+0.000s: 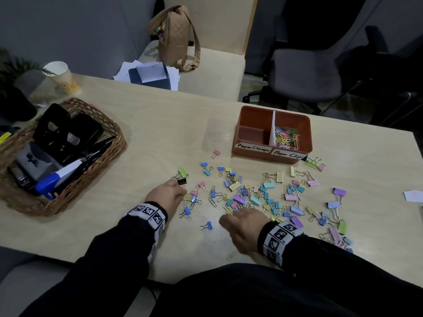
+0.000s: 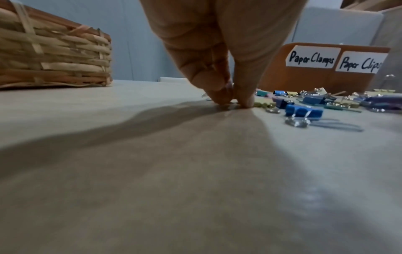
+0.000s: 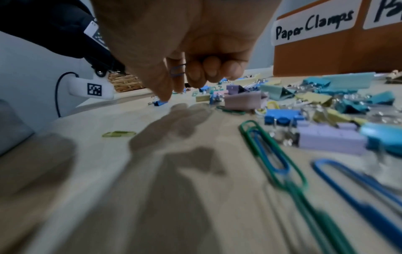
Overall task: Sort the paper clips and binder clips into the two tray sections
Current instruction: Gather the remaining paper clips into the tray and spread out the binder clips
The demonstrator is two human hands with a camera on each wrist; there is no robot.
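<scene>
Head view: both hands low over a scatter of coloured binder clips (image 1: pixel 263 193) and loose paper clips on the pale wood surface (image 1: pixel 160 133), in front of the orange tray (image 1: pixel 254 112). Its right section holds a heap of paper clips (image 1: pixel 287 137); the left one, labelled "Paper Clamps", shows only bare floor. Left wrist view adds what the head view hides: the left hand (image 2: pixel 219 51) has fingers (image 2: pixel 217 96) pinched together at the surface on something small and yellowish, too blurred to identify. Right wrist view: the right hand (image 3: pixel 191 43) is curled, a small blue paper clip (image 3: pixel 177 70) tucked between thumb and fingers, just above the surface; green and blue paper clips (image 3: pixel 272 154) lie close to the camera, smeared. To the left sits a wicker basket (image 1: pixel 107 124) with a hole punch and stapler; behind it a paper cup (image 1: pixel 63 76); beyond the surface a tan bag (image 1: pixel 176 37), papers, and office chairs in a dim room.
</scene>
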